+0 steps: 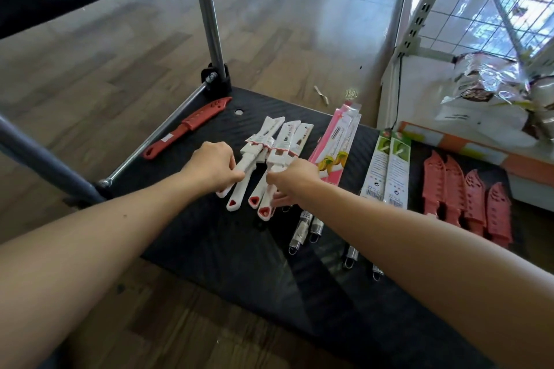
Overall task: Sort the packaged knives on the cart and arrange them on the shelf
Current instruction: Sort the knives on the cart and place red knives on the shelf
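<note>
On the black cart deck (227,243) lies a bunch of several white knives (271,153) with red triangle holes in their handles. My left hand (214,163) is closed on the handle of the leftmost white knife. My right hand (295,178) pinches the handles on the right side of the bunch. A lone red sheathed knife (187,127) lies at the cart's far left edge. To the right sit pink-carded knives (338,147), two green-and-white boxed knives (386,171) and several salmon-pink sheathed knives (466,201).
Small metal-handled tools (304,229) lie under my right forearm. The cart's steel post (209,24) rises at the back left. A white shelf (419,93) with foil bags (494,81) and orange price strips stands at the right. Wood floor surrounds the cart.
</note>
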A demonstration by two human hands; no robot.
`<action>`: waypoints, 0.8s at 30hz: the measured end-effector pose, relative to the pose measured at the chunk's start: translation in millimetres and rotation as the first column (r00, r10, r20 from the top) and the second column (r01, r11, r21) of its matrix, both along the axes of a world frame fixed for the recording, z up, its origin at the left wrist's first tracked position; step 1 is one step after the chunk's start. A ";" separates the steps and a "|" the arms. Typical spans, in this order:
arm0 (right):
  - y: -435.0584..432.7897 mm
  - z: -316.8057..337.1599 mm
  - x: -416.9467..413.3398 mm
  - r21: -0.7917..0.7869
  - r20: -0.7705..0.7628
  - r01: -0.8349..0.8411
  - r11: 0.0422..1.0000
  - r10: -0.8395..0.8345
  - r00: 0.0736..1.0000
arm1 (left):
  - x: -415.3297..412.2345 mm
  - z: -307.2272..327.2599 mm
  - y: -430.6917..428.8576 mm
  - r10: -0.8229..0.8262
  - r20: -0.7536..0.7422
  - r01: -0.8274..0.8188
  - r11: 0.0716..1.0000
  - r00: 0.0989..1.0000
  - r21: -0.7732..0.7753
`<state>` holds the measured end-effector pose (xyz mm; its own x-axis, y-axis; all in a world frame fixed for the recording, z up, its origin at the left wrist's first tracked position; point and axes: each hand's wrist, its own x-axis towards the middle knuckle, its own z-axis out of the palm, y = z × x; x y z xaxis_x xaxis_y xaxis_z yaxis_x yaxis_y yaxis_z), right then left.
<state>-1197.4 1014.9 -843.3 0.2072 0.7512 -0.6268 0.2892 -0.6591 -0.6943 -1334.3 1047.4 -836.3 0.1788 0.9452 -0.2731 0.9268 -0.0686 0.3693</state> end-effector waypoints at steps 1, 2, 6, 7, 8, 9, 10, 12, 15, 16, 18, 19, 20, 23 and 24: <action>0.1 -0.5 -0.9 -0.014 0.006 -0.003 1.000 0.003 1.000 | -0.2 -0.9 -0.6 -0.006 -0.004 0.006 1.000 1.000 -0.001; 0.3 -0.6 -1.8 -0.024 0.016 -0.005 1.000 0.006 1.000 | 0.1 -1.6 -1.2 -0.014 -0.013 0.014 1.000 1.000 -0.004; 4.3 -0.9 -2.0 0.051 0.124 -0.044 0.998 0.037 0.992 | 1.7 -5.3 -0.9 -0.059 -0.070 0.059 0.998 0.996 -0.004; 5.4 1.7 -0.9 0.066 0.152 -0.060 0.996 0.049 0.987 | 1.5 -5.8 0.1 -0.062 -0.087 0.063 0.998 0.994 0.012; 6.6 4.2 0.7 0.077 0.191 -0.085 0.993 0.069 0.979 | 0.8 -5.9 1.2 -0.062 -0.107 0.066 0.997 0.992 0.036; 8.2 6.6 3.0 0.089 0.236 -0.121 0.989 0.097 0.967 | -0.2 -5.7 2.2 -0.062 -0.129 0.070 0.995 0.990 0.064; 9.7 8.4 5.1 0.102 0.280 -0.163 0.981 0.129 0.951 | -1.7 -5.5 3.7 -0.061 -0.149 0.075 0.993 0.987 0.090; 11.4 10.7 7.7 0.135 0.369 -0.264 0.955 0.199 0.908 | -7.1 -5.3 7.5 -0.054 -0.180 0.077 0.989 0.982 0.126; 13.6 11.8 6.6 0.192 0.567 -0.445 0.875 0.272 0.778 | -20.8 -4.9 14.9 -0.017 -0.223 0.054 0.985 0.975 0.163; 15.1 11.7 5.2 0.213 0.614 -0.497 0.841 0.281 0.738 | -26.7 -4.4 17.7 0.000 -0.243 0.044 0.984 0.970 0.174; 19.8 10.2 1.8 0.248 0.647 -0.557 0.792 0.293 0.704 | -39.5 -3.8 24.6 0.030 -0.291 0.030 0.979 0.956 0.202; 22.7 9.0 -0.1 0.253 0.652 -0.574 0.779 0.300 0.696 | -45.7 -3.7 28.2 0.046 -0.310 0.022 0.977 0.950 0.212; 25.7 7.6 -2.1 0.248 0.659 -0.590 0.768 0.312 0.684 | -51.3 -3.8 31.8 0.065 -0.319 0.008 0.975 0.945 0.221; 33.9 4.3 -7.7 0.220 0.684 -0.623 0.751 0.337 0.647 | -62.0 -5.3 41.3 0.089 -0.315 -0.021 0.977 0.945 0.214; 36.3 2.9 -9.2 0.218 0.692 -0.626 0.749 0.334 0.640 | -63.1 -6.6 43.7 0.082 -0.321 -0.015 0.979 0.943 0.204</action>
<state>-1206.5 1051.2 -840.4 -0.0585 0.9906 -0.1239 0.9067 0.0007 -0.4218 -1397.4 1091.1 -842.9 0.0636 0.9911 -0.1173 0.9977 -0.0605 0.0298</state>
